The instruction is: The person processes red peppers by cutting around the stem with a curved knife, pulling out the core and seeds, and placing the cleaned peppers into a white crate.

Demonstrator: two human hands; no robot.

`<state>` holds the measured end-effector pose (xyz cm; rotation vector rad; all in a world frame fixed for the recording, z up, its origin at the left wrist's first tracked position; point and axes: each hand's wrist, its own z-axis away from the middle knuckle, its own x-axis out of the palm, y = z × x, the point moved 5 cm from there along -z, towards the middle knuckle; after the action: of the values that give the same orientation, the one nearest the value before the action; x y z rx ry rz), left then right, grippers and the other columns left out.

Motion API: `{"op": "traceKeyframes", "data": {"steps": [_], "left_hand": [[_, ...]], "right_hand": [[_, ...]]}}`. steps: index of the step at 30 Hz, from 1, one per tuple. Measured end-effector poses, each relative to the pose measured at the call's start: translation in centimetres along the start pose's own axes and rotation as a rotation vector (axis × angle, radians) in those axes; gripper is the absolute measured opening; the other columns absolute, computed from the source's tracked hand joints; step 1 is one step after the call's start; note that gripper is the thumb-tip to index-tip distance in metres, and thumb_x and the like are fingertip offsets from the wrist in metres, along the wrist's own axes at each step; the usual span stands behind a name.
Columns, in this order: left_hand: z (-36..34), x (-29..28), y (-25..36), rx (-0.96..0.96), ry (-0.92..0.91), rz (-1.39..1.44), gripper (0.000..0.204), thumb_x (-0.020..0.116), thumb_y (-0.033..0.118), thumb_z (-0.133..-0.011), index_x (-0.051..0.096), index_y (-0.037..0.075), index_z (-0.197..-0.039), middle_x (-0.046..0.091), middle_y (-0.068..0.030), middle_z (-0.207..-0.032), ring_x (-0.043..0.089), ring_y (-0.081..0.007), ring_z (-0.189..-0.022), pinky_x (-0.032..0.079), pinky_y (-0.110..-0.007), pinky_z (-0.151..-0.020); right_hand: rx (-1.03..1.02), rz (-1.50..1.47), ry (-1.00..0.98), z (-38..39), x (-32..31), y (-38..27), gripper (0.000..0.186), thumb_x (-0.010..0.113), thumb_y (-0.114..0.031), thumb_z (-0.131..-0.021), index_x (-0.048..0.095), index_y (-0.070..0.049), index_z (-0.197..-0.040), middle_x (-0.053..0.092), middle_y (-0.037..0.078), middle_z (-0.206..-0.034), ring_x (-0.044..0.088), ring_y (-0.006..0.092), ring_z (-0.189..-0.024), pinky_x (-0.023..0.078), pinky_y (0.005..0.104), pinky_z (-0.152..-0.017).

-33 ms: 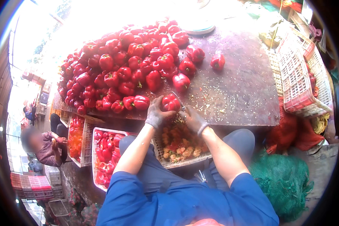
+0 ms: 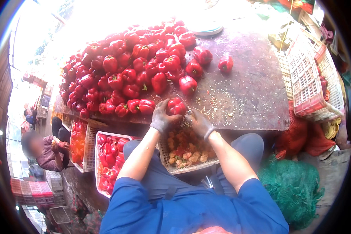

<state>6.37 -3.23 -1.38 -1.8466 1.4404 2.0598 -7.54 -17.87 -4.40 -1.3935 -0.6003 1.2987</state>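
The counter (image 2: 243, 111) spreads across the middle and right of the upper frame, and a heaped pile of red peppers (image 2: 117, 66) covers its left part. At the upper right leans a pale slatted crate (image 2: 309, 78); at the lower left stands a white tub (image 2: 99, 156) full of red pepper pieces, and at lower centre, between the knees, a scrap crate (image 2: 183, 170) holds pale cores and red bits. The left hand (image 2: 163, 117), gloved, is curled around the left and lower side of the red pepper (image 2: 176, 106), which sits near the frame's centre by the counter's near edge. The right hand (image 2: 201, 123), also gloved, has its grip closed at the handle end of a thin metal blade (image 2: 184, 100) that arcs along the pepper's right side; whether the edge has gone in is too small to tell. To work well here, the left grip should be firm enough to stop the pepper rolling yet gentle on its walls, with fingertips clear of the blade's path. Short, wrist-led strokes close to the surface would suit, ideally over the scrap crate, so loose seeds (image 2: 222, 111) scatter less.
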Motion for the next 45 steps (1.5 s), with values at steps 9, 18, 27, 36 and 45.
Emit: {"op": "traceKeyframes", "data": {"steps": [9,18,27,36,45], "left_hand": [[0.5,-0.5,0.2,-0.098,0.017,0.005,0.081,0.088,0.049,-0.058,0.067,0.001,-0.121,0.068,-0.0223,-0.115,0.067,-0.0370,-0.108,0.053,-0.044,-0.096],[-0.1,0.5,-3.4,-0.325,0.022,0.319,0.070,0.089,0.044,-0.062,0.074,0.001,-0.115,0.076,-0.0186,-0.104,0.074,-0.0282,-0.098,0.056,-0.038,-0.090],[0.5,2.7,-4.1,-0.439,0.041,0.582,0.059,0.088,0.034,-0.070,0.074,-0.003,-0.114,0.076,-0.0115,-0.100,0.071,-0.0176,-0.090,0.057,-0.033,-0.083],[0.6,2.5,-3.6,-0.715,0.105,1.196,0.049,0.079,0.026,-0.081,0.070,-0.004,-0.118,0.073,-0.0064,-0.095,0.068,-0.0160,-0.081,0.056,-0.031,-0.074],[1.0,2.2,2.0,-0.326,-0.397,1.150,0.058,0.068,0.028,-0.086,0.060,0.000,-0.136,0.068,-0.0124,-0.121,0.066,-0.0190,-0.106,0.055,-0.034,-0.091]], "right_hand": [[-0.012,0.161,0.032,-0.6,1.7,-0.4,0.037,0.059,-0.035,-0.101,0.060,0.002,-0.109,0.067,0.028,-0.104,0.063,0.0464,-0.102,0.048,0.0527,-0.087],[0.123,0.306,-0.111,1.4,2.3,0.3,0.040,0.057,-0.038,-0.100,0.063,0.001,-0.110,0.069,0.029,-0.109,0.064,0.0472,-0.108,0.050,0.0539,-0.093],[0.083,0.261,-0.094,3.1,-0.6,-1.1,0.041,0.061,-0.039,-0.099,0.062,0.002,-0.104,0.069,0.026,-0.098,0.065,0.0446,-0.096,0.049,0.0508,-0.083],[0.057,0.287,-0.021,4.0,-2.7,-3.8,0.038,0.064,-0.037,-0.097,0.064,0.000,-0.105,0.070,0.025,-0.092,0.067,0.0463,-0.093,0.052,0.0532,-0.082],[-0.001,0.059,0.197,1.0,-3.4,-1.7,0.076,0.085,-0.046,-0.075,0.059,-0.002,-0.132,0.068,0.019,-0.120,0.068,0.0353,-0.109,0.051,0.0424,-0.097]]}}
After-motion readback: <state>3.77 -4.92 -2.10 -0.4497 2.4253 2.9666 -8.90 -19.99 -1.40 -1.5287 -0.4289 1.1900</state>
